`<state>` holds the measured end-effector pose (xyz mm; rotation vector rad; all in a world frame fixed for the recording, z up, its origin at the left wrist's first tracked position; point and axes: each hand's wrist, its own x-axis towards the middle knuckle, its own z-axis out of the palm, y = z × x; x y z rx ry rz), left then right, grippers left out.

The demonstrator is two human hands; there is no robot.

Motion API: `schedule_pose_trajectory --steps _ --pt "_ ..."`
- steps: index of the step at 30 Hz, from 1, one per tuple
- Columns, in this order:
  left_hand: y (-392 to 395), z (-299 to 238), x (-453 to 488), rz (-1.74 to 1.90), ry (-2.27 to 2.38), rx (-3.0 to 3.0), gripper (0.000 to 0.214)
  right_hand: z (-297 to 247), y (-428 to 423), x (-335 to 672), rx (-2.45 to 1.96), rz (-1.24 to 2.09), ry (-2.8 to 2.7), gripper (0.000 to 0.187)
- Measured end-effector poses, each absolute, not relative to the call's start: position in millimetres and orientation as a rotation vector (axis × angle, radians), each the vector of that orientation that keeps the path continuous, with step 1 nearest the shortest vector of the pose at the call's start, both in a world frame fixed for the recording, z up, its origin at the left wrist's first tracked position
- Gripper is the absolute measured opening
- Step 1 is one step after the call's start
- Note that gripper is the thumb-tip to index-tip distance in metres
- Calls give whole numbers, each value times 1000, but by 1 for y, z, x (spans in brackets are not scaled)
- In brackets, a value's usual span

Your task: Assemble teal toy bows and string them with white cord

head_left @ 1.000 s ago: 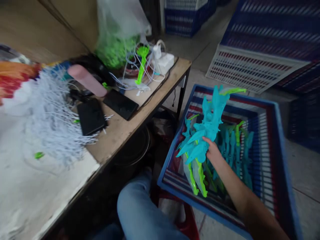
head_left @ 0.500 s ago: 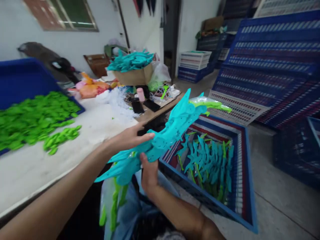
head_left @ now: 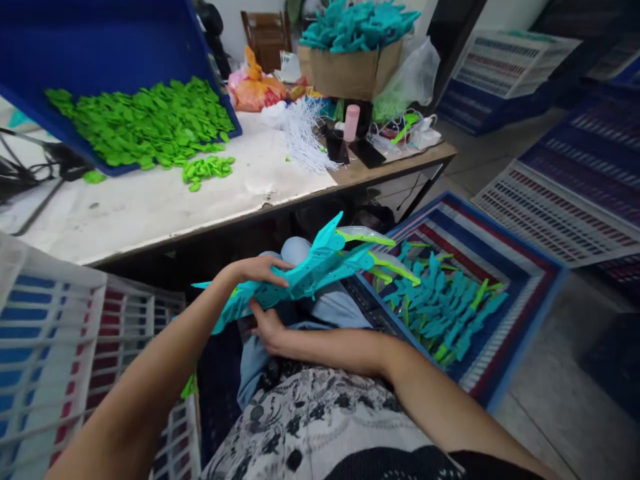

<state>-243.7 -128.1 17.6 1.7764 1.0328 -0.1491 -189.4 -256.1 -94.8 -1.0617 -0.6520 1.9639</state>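
A stack of flat turquoise plastic pieces point(head_left: 310, 270) with jagged, pointed ends lies slantwise above my lap. Lime-green curved parts point(head_left: 395, 265) and clear plastic stick out at its right end. My left hand point(head_left: 263, 269) grips the stack from above, with its fingers bent over the upper side. From below, my right hand point(head_left: 269, 328) clasps the same pieces near their middle, the thumb against the near side. The stack's left end is partly hidden behind my left forearm. To the right stands a blue crate point(head_left: 520, 333) with more such turquoise and green pieces point(head_left: 445, 303) inside.
On the table point(head_left: 165, 210), a blue bin point(head_left: 125, 47) holds green pieces point(head_left: 150, 120), with a small heap before it. A cardboard box point(head_left: 345, 70) of turquoise parts, white strings point(head_left: 310, 137) and phones lie farther back. A white crate point(head_left: 95, 333) stands left; stacked crates point(head_left: 565, 207) stand right.
The view has swung left and down, showing my lap and the left crate. My hands have drawn the turquoise stack closer to my body, and its left end no longer hangs as low.
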Motion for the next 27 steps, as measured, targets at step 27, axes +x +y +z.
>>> schedule_pose_trajectory --steps 27 --pt "-170 -32 -263 286 1794 1942 69 -32 -220 -59 -667 228 -3038 70"
